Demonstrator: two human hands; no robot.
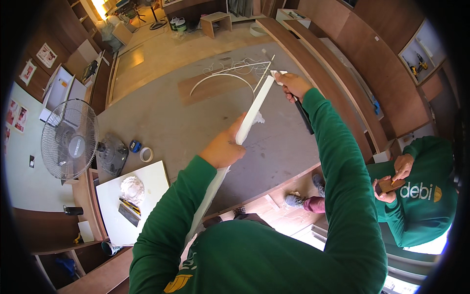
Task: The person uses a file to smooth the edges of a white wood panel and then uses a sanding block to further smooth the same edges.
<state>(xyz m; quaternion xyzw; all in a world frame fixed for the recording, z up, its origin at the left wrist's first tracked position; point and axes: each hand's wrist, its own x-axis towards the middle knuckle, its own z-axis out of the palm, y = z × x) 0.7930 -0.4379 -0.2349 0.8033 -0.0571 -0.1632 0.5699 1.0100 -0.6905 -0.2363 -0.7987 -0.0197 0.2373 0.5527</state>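
Note:
My left hand [225, 146] is wrapped round a long, narrow white strip [256, 109]. The strip slants up away from me, its lower part running back under my left arm. Beyond its far end, my right hand [293, 87] is closed on a tool with a black handle [303, 115]. A small white flat piece [278, 77] shows at those fingertips; I cannot make out whether it belongs to the tool. Thin white edging strips [227, 75], one of them curved, lie on the grey worktable [186, 127] past my hands.
On the left stand a fan [71, 139], a blue tape measure [135, 146], a tape roll [146, 154] and a white board [154, 183] bearing a putty-like lump and cutters. Long brown boards [338, 83] line the right. A co-worker [416, 196] there holds a small brown block and a pencil-like stick.

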